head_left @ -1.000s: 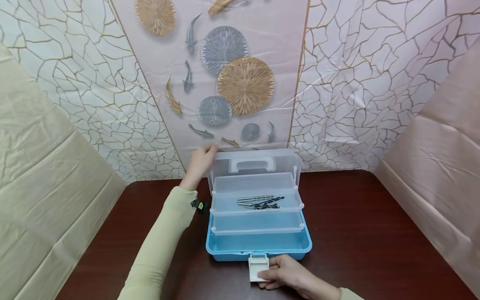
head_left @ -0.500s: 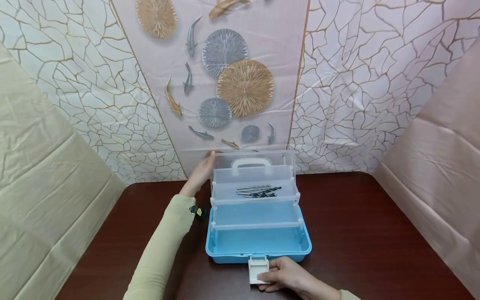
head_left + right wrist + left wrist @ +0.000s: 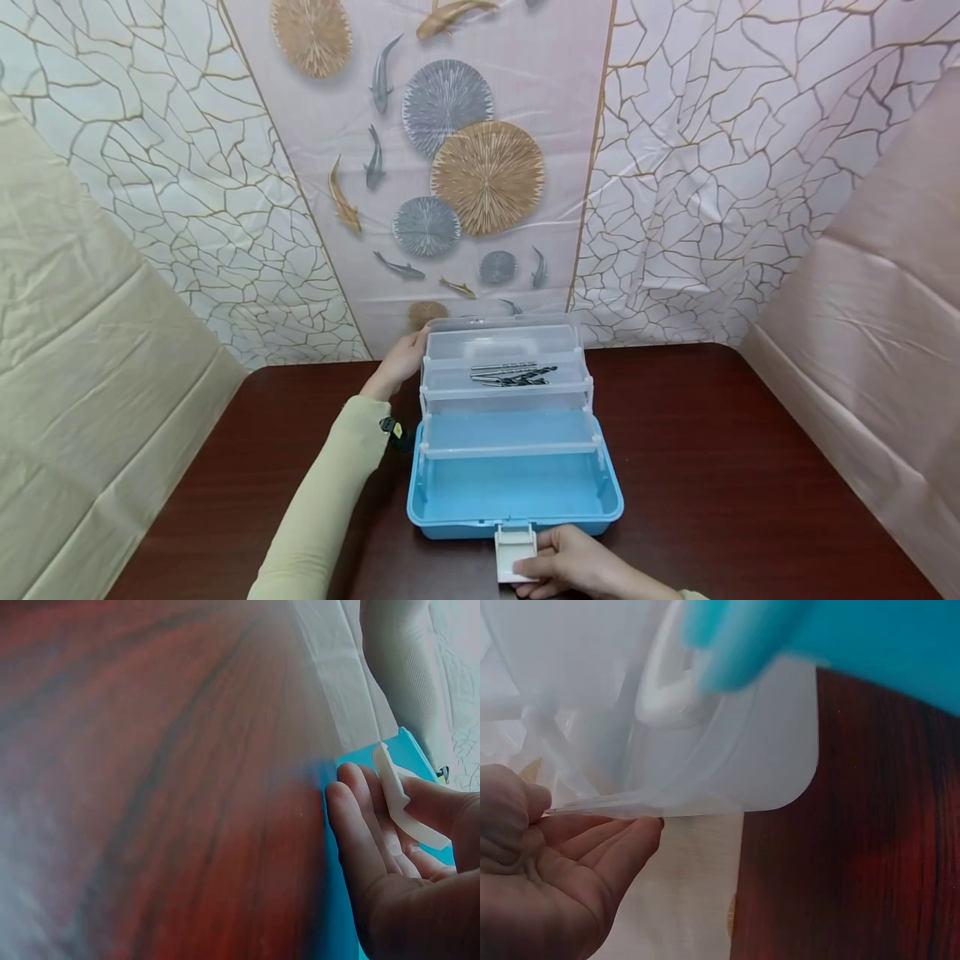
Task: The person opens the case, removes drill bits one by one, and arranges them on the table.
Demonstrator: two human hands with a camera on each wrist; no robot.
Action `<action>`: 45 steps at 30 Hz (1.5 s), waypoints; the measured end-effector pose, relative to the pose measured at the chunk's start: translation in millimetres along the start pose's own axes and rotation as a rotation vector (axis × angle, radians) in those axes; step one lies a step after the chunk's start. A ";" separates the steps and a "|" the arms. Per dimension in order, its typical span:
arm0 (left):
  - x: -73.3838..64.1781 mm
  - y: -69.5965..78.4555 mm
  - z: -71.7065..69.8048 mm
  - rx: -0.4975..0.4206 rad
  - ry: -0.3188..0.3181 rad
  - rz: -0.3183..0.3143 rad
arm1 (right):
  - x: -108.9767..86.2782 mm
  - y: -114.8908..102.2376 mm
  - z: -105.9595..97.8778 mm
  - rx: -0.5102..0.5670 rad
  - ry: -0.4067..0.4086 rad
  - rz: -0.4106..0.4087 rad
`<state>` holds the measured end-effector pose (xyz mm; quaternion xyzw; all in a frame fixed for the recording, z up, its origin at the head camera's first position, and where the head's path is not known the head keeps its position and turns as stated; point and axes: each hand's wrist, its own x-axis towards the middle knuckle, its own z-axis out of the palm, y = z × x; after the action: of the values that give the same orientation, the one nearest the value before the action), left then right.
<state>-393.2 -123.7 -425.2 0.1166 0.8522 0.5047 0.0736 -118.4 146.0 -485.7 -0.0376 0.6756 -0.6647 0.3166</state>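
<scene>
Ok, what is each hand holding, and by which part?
The right hand pinches the latch near its lower end; the left hand holds the lid by its edge.

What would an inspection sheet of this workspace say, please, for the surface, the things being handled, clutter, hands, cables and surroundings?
Surface: dark reddish-brown table with a glossy wood-grain look.
Things in hand: blue toolbox stands open, its clear lid back and trays stepped out; metal drill bits lie in the clear upper tray.
Clutter: nothing seen.
Hands: left hand pinches the lid's edge; right hand pinches the white latch at the front.
Cables: nothing seen.
Surroundings: patterned backdrop behind, plain creased fabric on both sides.
</scene>
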 end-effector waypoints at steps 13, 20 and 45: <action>-2.3 -25.3 -8.2 0.006 -0.283 0.066 | -3.2 6.3 0.2 -0.047 -0.004 0.021; -6.3 -33.2 -3.9 0.055 -0.316 0.014 | -6.4 6.0 -0.4 -0.041 -0.037 0.016; -21.9 -15.2 -19.2 0.157 -0.066 0.018 | -8.5 2.3 -1.9 0.022 -0.066 0.045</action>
<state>-378.7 -152.9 -429.1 0.1462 0.8852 0.4327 0.0878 -111.7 152.0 -484.8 -0.0410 0.6583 -0.6631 0.3540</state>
